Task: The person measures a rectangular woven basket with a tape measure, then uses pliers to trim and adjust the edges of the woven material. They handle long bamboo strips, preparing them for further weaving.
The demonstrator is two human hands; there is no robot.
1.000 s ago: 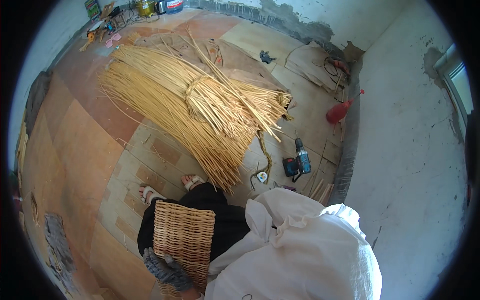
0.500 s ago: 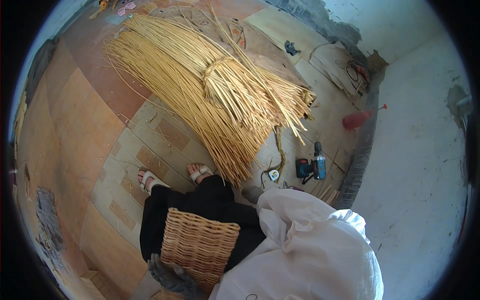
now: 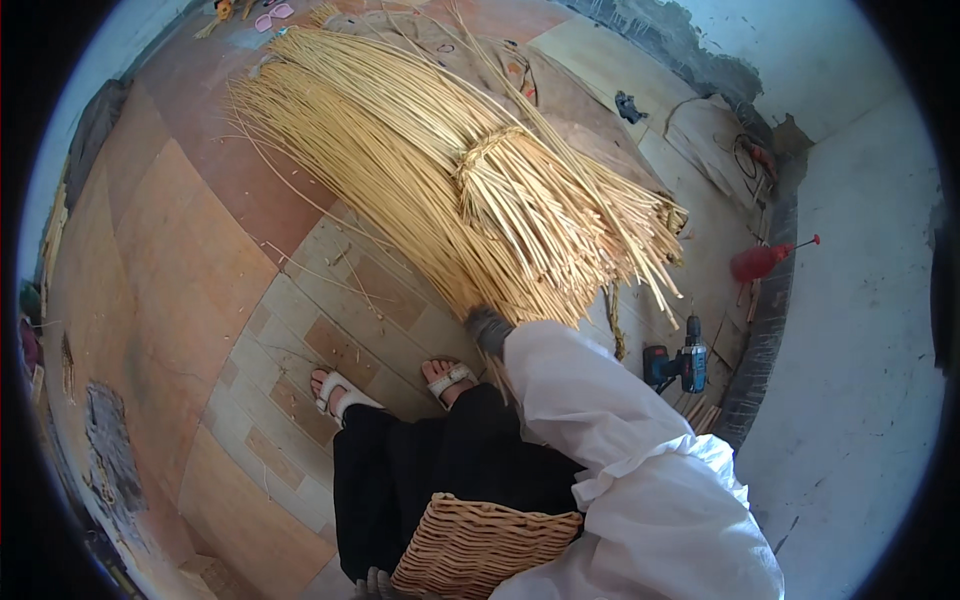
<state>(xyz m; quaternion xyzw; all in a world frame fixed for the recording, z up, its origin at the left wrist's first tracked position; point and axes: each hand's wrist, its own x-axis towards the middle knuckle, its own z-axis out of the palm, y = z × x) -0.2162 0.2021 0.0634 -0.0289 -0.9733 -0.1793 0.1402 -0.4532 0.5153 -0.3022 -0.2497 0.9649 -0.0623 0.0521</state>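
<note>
My right hand (image 3: 489, 331), in a grey glove, reaches out to the near edge of a large heap of straw-coloured wicker rods (image 3: 400, 130). It touches the rods there; how its fingers lie is hidden. A plaited band (image 3: 480, 160) circles one bundle on top of the heap. On my lap a brown woven wicker basket (image 3: 480, 545) lies tilted, partly cut off by the lower picture edge. My left hand (image 3: 378, 587), also in a grey glove, holds the basket at its lower left corner. Only its fingers show.
A blue-and-black cordless drill (image 3: 682, 357) stands on the floor to the right. Beyond it are a red spray bottle (image 3: 757, 262) and a dark crumpled object (image 3: 628, 107). A white wall (image 3: 850, 400) bounds the right side. My sandalled feet (image 3: 345, 393) rest before the heap.
My right hand has moved forward from beside my knee to the rods. The basket and left hand now sit lower in the picture. The whole view has shifted, and my sleeve covers the tape measure's spot.
</note>
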